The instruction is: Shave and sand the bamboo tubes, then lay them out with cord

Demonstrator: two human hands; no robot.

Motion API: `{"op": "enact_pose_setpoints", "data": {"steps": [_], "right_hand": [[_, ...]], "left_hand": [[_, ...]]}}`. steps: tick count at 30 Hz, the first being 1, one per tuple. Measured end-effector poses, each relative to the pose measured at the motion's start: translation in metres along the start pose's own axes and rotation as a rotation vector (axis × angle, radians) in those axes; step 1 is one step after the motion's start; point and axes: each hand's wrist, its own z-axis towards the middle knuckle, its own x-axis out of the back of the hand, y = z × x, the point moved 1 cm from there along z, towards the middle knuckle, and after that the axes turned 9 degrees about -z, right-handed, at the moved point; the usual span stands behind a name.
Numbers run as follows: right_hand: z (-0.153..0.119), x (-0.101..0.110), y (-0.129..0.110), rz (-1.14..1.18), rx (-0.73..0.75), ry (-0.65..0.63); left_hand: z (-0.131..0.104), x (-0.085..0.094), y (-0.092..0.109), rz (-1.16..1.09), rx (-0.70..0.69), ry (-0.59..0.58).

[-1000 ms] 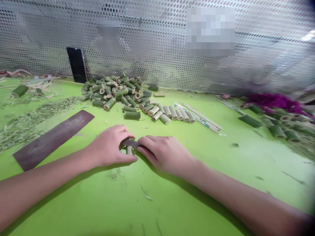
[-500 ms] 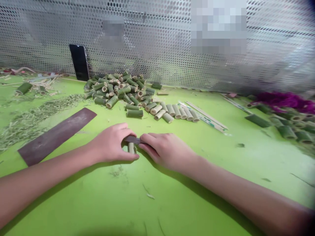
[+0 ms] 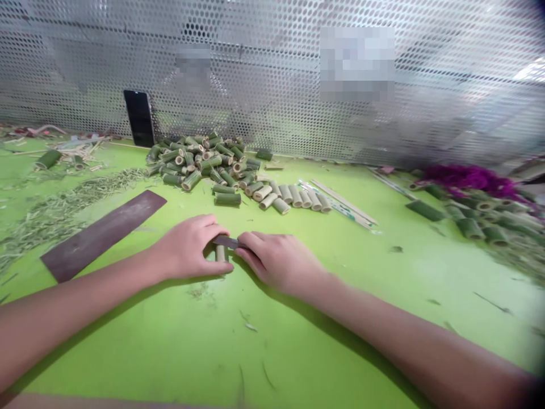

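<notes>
A short piece of bamboo (image 3: 220, 253), pale and mostly peeled, is held on the green table between the thumb and fingers of my left hand (image 3: 193, 247). My right hand (image 3: 279, 258) is closed around a knife, its handle hidden in the fist. The dark knife blade (image 3: 226, 242) points left and lies across the upper part of the bamboo piece, close to my left fingertips. Beyond the hands is a row of pale peeled bamboo pieces (image 3: 298, 196), beside a heap of green bamboo pieces (image 3: 204, 156).
A brown sandpaper strip (image 3: 104, 236) lies left, with green shavings (image 3: 72, 210) behind it. A phone (image 3: 139, 118) leans on the perforated metal panel (image 3: 264, 74). Thin sticks (image 3: 344, 201) lie right of centre. Purple fluffy material (image 3: 472, 180) and more bamboo (image 3: 470, 227) are far right.
The whole view has shifted slightly. Both hands keep their grips, and the blade still lies over the bamboo piece, tilted a little differently.
</notes>
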Motion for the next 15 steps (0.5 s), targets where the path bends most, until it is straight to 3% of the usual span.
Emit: {"op": "enact_pose_setpoints", "data": {"steps": [4, 7, 10, 15], "right_hand": [[0.004, 0.0, 0.002, 0.026, 0.019, 0.023], [0.003, -0.002, 0.004, 0.037, 0.041, 0.058], [0.003, -0.006, 0.007, 0.007, 0.064, 0.09], [0.004, -0.009, 0.01, -0.037, 0.091, 0.124]], "left_hand": [[-0.006, 0.013, 0.001, -0.115, 0.049, -0.012], [0.0, 0.031, -0.007, -0.219, 0.221, 0.026], [0.021, 0.042, -0.016, -0.251, 0.374, -0.143], [0.054, 0.042, -0.015, -0.343, 0.424, -0.493]]}}
